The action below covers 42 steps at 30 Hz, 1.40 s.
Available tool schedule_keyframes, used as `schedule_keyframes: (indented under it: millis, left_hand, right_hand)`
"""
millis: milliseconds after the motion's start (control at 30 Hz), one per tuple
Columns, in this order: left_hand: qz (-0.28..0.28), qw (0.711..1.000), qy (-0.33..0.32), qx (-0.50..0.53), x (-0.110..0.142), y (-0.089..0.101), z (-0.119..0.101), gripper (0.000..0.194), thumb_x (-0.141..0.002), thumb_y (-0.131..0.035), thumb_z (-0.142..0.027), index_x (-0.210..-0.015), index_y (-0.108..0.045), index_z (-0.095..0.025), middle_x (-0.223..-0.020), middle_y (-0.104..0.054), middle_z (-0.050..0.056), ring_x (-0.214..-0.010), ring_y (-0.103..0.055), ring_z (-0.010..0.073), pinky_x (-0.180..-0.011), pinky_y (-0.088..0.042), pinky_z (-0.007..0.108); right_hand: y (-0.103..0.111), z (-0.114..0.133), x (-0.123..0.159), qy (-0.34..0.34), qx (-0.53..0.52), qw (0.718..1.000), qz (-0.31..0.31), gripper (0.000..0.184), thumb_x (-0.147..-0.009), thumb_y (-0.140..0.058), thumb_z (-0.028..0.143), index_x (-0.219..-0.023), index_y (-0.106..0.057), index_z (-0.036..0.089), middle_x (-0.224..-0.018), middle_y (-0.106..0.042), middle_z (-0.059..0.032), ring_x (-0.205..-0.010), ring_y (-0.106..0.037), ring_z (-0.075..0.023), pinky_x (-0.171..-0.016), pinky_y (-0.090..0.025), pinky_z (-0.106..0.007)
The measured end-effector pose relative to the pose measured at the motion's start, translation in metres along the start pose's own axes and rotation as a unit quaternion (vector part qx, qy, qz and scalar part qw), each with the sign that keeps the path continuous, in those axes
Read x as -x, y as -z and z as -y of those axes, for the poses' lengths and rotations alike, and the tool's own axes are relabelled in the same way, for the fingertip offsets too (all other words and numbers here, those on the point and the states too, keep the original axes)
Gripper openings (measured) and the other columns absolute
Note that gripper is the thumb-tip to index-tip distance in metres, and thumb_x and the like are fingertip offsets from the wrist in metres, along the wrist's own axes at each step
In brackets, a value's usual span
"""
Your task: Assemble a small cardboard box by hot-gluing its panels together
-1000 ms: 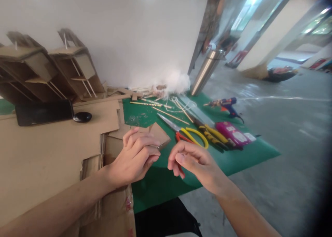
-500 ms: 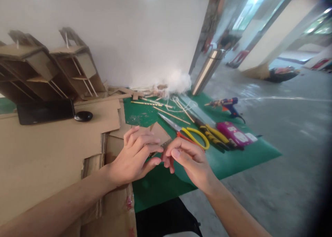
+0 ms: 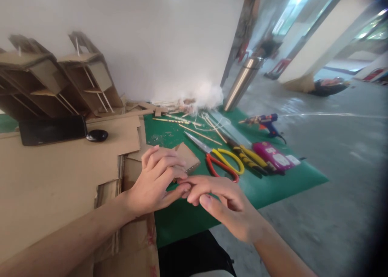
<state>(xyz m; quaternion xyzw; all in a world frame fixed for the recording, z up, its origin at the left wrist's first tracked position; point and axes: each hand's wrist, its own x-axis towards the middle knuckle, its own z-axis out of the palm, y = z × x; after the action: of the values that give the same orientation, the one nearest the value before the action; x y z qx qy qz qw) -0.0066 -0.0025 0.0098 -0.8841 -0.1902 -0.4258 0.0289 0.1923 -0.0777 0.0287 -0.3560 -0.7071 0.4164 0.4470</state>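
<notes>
A small folded cardboard piece [image 3: 187, 156] lies under and between the fingers of my left hand [image 3: 156, 184], its thumb below and its fingers over the top. Part of the cardboard is hidden by that hand. From the right, my right hand [image 3: 224, 202] reaches in with its index finger stretched to the cardboard's near lower edge, touching the left thumb and fingertips. The right thumb stands apart and no object shows in that hand. Just beyond it lie scissors [image 3: 224, 159] with one yellow and one red handle, blades pointing away to the left.
Yellow-and-black pliers [image 3: 249, 158], a purple power strip [image 3: 274, 158] and a blue glue gun [image 3: 263, 121] lie to the right on the green mat [image 3: 184, 228]. A steel flask [image 3: 244, 83] stands behind. A phone [image 3: 53, 130], mouse [image 3: 97, 135] and cardboard shelves [image 3: 87, 75] are left.
My right hand has moved down and left, its index finger straightening along the cardboard's near edge. More of the red scissor handle shows. My left hand has barely moved.
</notes>
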Motion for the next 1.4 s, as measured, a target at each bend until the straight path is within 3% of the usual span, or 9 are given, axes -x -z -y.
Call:
schedule_keyframes:
  millis: [133, 300, 467, 667, 867, 967, 1233, 1400]
  left_hand:
    - [0.014, 0.999, 0.006, 0.050, -0.001, 0.003, -0.003, 0.004, -0.095, -0.056, -0.022, -0.093, -0.056, -0.025, -0.100, -0.071, 0.004, -0.109, -0.059, 0.0230, -0.111, -0.029, 0.045]
    - [0.016, 0.997, 0.017, 0.073, 0.000, 0.002, -0.002, 0.009, -0.099, -0.052, -0.019, -0.092, -0.053, -0.025, -0.099, -0.072, 0.003, -0.107, -0.061, 0.0202, -0.111, -0.029, 0.044]
    - [-0.001, 0.999, 0.015, 0.052, 0.001, -0.001, 0.000, 0.017, -0.106, -0.045, -0.029, -0.090, -0.051, -0.025, -0.096, -0.073, 0.002, -0.108, -0.059, 0.0184, -0.110, -0.030, 0.041]
    - [-0.012, 0.999, 0.016, 0.035, -0.001, -0.001, 0.000, 0.020, -0.106, -0.045, -0.031, -0.089, -0.054, -0.026, -0.094, -0.076, 0.000, -0.107, -0.060, 0.0190, -0.110, -0.029, 0.040]
    - [-0.014, 1.000, 0.008, 0.025, -0.002, -0.001, 0.000, 0.023, -0.106, -0.045, -0.030, -0.096, -0.065, -0.026, -0.101, -0.079, 0.000, -0.109, -0.060, 0.0217, -0.110, -0.029, 0.043]
    - [-0.009, 1.000, 0.011, 0.019, 0.000, -0.001, 0.001, 0.026, -0.106, -0.043, -0.029, -0.107, -0.069, -0.028, -0.104, -0.080, 0.000, -0.111, -0.060, 0.0225, -0.111, -0.029, 0.045]
    - [-0.004, 1.000, -0.006, 0.015, 0.002, -0.002, 0.004, 0.031, -0.107, -0.040, -0.031, -0.120, -0.068, -0.025, -0.110, -0.079, 0.003, -0.115, -0.058, 0.0237, -0.111, -0.030, 0.047]
    - [0.009, 0.999, -0.038, 0.006, 0.002, -0.002, 0.004, 0.028, -0.105, -0.046, -0.030, -0.120, -0.069, -0.023, -0.111, -0.079, 0.004, -0.119, -0.054, 0.0255, -0.112, -0.030, 0.048]
  right_hand:
    - [0.001, 0.012, 0.001, 0.031, 0.101, 0.994, 0.034, 0.020, -0.095, -0.052, 0.017, -0.090, -0.071, 0.016, -0.086, -0.076, -0.0081, -0.092, -0.071, -0.0218, -0.086, -0.055, -0.032]
    - [0.003, 0.013, 0.005, 0.047, 0.120, 0.992, 0.005, 0.019, -0.095, -0.052, 0.014, -0.090, -0.070, 0.017, -0.084, -0.076, -0.0052, -0.090, -0.072, -0.0165, -0.091, -0.053, -0.025]
    - [0.007, 0.004, 0.009, 0.046, 0.099, 0.991, -0.075, 0.021, -0.098, -0.051, 0.018, -0.084, -0.068, 0.021, -0.077, -0.072, -0.0027, -0.097, -0.071, -0.0183, -0.077, -0.055, -0.023]
    - [0.007, -0.005, 0.007, 0.034, 0.042, 0.984, -0.167, 0.029, -0.101, -0.050, 0.028, -0.080, -0.069, 0.021, -0.089, -0.073, -0.0033, -0.066, -0.065, -0.0124, -0.057, -0.050, -0.024]
    - [-0.002, -0.011, 0.004, -0.037, -0.081, 0.971, -0.223, 0.028, -0.102, -0.049, 0.041, -0.097, -0.070, 0.023, -0.084, -0.072, -0.0035, -0.061, -0.067, -0.0141, -0.049, -0.050, -0.024]
    - [-0.006, -0.013, 0.001, -0.084, -0.113, 0.967, -0.212, 0.030, -0.099, -0.054, 0.047, -0.097, -0.069, 0.021, -0.082, -0.071, -0.0042, -0.058, -0.066, -0.0134, -0.045, -0.048, -0.022]
    - [-0.012, -0.008, -0.007, -0.196, -0.213, 0.952, -0.101, 0.033, -0.089, -0.066, 0.051, -0.092, -0.064, 0.018, -0.084, -0.068, -0.0033, -0.055, -0.059, -0.0098, -0.041, -0.046, -0.018]
    - [-0.017, -0.007, -0.013, -0.209, -0.239, 0.938, -0.135, 0.034, -0.085, -0.072, 0.049, -0.078, -0.060, 0.018, -0.069, -0.063, 0.0014, -0.047, -0.053, -0.0074, -0.037, -0.040, -0.016]
